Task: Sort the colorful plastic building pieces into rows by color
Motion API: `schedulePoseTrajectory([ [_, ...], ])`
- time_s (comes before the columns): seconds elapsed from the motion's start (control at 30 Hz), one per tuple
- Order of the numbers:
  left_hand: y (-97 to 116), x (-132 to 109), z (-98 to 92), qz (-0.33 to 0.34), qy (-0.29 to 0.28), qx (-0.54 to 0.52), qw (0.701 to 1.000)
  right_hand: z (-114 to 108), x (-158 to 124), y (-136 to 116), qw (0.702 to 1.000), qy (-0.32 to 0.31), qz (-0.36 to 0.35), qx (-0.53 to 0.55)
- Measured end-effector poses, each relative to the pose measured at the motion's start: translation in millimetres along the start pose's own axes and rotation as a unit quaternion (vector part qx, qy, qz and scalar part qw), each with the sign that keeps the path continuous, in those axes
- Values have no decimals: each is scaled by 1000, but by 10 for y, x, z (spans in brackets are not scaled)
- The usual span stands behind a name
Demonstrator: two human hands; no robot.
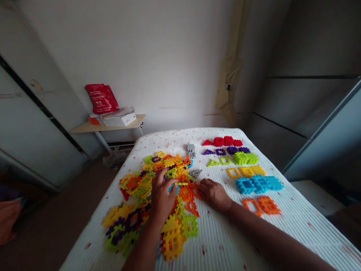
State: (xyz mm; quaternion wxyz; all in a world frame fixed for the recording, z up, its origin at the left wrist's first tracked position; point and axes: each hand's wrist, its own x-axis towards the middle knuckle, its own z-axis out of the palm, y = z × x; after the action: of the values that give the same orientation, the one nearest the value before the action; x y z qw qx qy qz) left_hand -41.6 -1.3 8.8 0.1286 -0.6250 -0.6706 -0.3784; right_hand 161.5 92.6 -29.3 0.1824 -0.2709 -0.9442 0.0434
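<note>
My left hand (163,194) reaches over a mixed pile of notched plastic building pieces (145,180). Its thumb and fingers close on a thin yellow-green building piece (182,184), seen edge-on. On the pile's right side, my right hand (213,194) has its fingers curled down beside an orange building piece (196,191). Whatever those fingers hold, if anything, is hidden. Just beyond the hands lies a grey triangular piece (195,173). Orange, yellow, green and purple pieces overlap around my left hand and wrist.
Sorted pieces lie in rows on the right of the white quilted bed cover (220,241): red (228,141), purple (232,150), green (246,158), yellow (249,171), blue (259,184), orange (269,205). Grey pieces (191,149) lie farther back. A small table (84,128) holds a red bag (101,98).
</note>
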Motion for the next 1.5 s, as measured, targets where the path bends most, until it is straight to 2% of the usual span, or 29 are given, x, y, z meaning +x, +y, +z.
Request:
schedulePoseTrajectory([
  [0.07,-2,-3,-62,21,14,-25,999,-82,41,-33,998,13,31,59],
  [0.13,24,1,-123,60,15,-36,997,-187,108,-90,981,53,79,172],
  [0.2,72,5,-160,99,9,-34,994,-297,195,-175,935,84,124,323],
  [0.3,155,-4,-158,128,-8,-25,991,-415,315,-328,856,76,142,492],
  [0.37,196,-21,-134,132,-22,-13,991,-434,356,-410,837,76,139,523],
  [0.57,262,-69,-86,138,-49,-27,989,-367,292,-422,827,90,180,525],
  [0.63,255,-75,-87,136,-39,-53,989,-390,241,-362,845,82,198,491],
  [0.67,239,-76,-90,132,-30,-65,989,-410,210,-326,870,85,199,442],
  [0.77,149,-80,-111,110,0,-93,990,-454,78,-207,955,112,169,217],
  [0.83,81,-80,-133,85,21,-107,990,-438,-39,-129,977,118,147,97],
  [0.97,20,-67,-184,36,49,-128,990,-336,-277,-17,986,85,140,-29],
  [1.1,32,-48,-208,9,45,-139,989,-311,-405,6,984,18,156,-87],
  [1.2,34,-45,-206,2,47,-142,989,-358,-409,-7,981,-25,175,-77],
  [1.33,27,-45,-215,1,46,-137,989,-391,-356,-9,976,-27,212,-31],
  [1.5,19,-33,-229,0,51,-134,990,-332,-292,21,979,-45,199,-22],
])
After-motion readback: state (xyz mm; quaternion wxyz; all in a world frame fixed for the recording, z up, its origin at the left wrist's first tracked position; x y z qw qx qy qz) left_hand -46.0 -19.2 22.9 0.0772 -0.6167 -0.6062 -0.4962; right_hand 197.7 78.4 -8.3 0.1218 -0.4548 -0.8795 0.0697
